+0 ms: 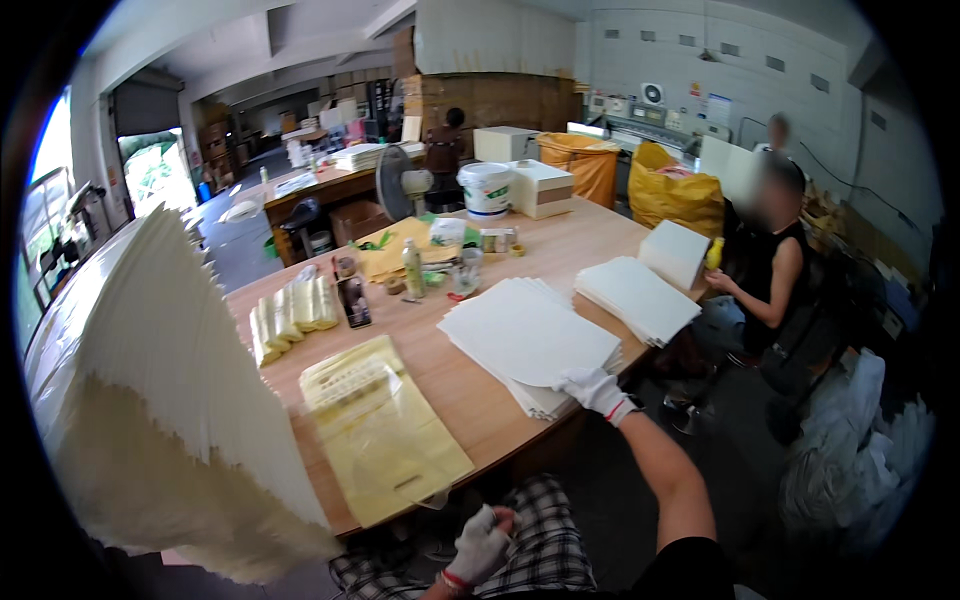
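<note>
My right hand (598,393), in a white glove, reaches to the near right corner of a fanned stack of white sheets (525,330). Its fingers are closed on the edge of the top sheet. Low over my lap, my left hand (482,546) wears a white glove with some fingertips bare. Those fingers are curled together, and whatever they may hold is hidden. Left of the stack lies a pile of flat yellow plastic bags (385,430), partly under clear film. A second stack of white sheets (637,298) sits farther right.
A tall pile of cream sheets (150,390) rises at the left. Bundled yellow packets (292,318), a phone (353,302), a bottle (413,268) and a white bucket (486,190) stand on the table. A person (770,260) sits at the right, holding a yellow object.
</note>
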`<state>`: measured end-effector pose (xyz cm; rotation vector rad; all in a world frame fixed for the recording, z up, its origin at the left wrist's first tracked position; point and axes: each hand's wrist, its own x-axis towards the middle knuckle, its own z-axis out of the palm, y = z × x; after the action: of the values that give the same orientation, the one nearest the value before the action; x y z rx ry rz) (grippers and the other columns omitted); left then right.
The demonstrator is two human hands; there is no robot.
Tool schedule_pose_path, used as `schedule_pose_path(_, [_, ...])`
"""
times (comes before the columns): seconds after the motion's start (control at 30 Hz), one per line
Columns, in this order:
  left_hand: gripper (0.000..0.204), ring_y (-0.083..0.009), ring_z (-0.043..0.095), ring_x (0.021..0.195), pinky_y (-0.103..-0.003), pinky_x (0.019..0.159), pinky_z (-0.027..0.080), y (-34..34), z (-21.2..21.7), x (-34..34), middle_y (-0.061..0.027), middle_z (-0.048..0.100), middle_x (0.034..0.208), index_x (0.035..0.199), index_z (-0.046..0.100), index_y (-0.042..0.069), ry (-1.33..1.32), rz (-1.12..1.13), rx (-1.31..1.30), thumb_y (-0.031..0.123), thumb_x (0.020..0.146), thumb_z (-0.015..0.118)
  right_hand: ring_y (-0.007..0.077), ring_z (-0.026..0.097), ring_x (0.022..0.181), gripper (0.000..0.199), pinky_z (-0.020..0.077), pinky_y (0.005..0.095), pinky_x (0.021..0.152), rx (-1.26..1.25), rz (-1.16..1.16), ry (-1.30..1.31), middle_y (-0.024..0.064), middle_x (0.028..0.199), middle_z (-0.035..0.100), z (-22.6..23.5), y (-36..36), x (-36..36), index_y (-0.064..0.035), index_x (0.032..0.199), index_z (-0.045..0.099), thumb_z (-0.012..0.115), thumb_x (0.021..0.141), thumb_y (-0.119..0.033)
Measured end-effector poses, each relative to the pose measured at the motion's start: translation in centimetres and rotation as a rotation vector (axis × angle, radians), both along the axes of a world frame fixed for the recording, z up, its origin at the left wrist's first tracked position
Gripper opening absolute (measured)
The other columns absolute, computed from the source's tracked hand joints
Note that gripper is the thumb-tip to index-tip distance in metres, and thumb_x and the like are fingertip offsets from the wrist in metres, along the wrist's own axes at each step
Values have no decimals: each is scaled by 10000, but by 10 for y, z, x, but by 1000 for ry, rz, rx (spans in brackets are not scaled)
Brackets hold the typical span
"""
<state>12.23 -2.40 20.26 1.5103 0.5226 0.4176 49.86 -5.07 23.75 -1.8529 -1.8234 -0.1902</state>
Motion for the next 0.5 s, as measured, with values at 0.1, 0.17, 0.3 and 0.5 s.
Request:
schedule_pose_path(0.1, [343, -214, 546, 1022, -351, 889, 437, 25, 3, 43, -118, 522, 1167, 1173, 448, 13, -221, -50, -583, 235, 913, 480, 284, 610, 672, 188, 475, 415, 578, -81, -210, -426, 90, 870, 629, 15, 1, -63, -180, 933, 651, 505, 820, -212])
schedule_pose_path(0.17, [453, -250, 487, 1121, -392, 957, 395, 37, 12, 59, -131, 413, 1306, 1273, 350, 18, -380, -171, -984, 280, 919, 457, 299, 598, 815, 267, 469, 417, 703, 61, 34, -336, 117, 951, 605, 23, -27, -117, -147, 1065, 587, 496, 832, -240])
schedule_pose_path(0.3, [527, -271, 486, 1097, -393, 967, 382, 48, 28, 31, -125, 482, 1213, 1287, 363, 8, -113, -114, -748, 181, 818, 530, 295, 570, 973, 294, 456, 405, 844, 50, 387, 66, 138, 1063, 586, 97, -62, -200, -100, 1044, 602, 593, 819, -288])
schedule_pose_path(0.5, [664, -255, 369, 1221, -328, 986, 325, 42, 45, -17, -208, 383, 1304, 1267, 338, -61, 172, -190, -235, 144, 693, 602, 272, 568, 1021, 293, 473, 341, 847, -160, -183, 902, 171, 1115, 589, -73, -99, -122, -7, 1068, 595, 579, 850, -203])
